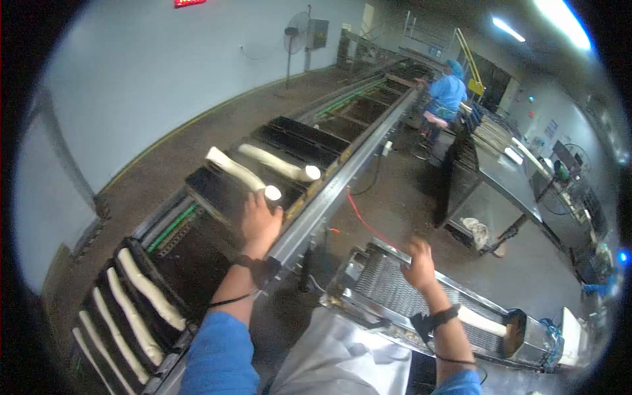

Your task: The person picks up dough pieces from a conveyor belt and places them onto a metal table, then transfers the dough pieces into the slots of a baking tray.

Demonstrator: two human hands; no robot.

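Observation:
A long pale root-like piece (236, 171) with a white cut end lies on a black tray on the conveyor. My left hand (261, 222) is at its near end, fingers stretched out and touching or just beside it, not wrapped round it. Behind it on the tray lies a second pale piece (276, 161). Over a metal mesh belt (388, 283) I hold my right hand (419, 264), fingers loosely bent and nothing visible in them. Another pale piece (482, 321) rests on that belt, beyond my right wrist and partly hidden by it.
At lower left, a black tray (155, 270) carries several more pale pieces. The conveyor's metal rail (329, 194) runs away from me. A co-worker in blue (447, 92) stands farther along, near a steel table (497, 171). A red hose (362, 214) lies on the floor.

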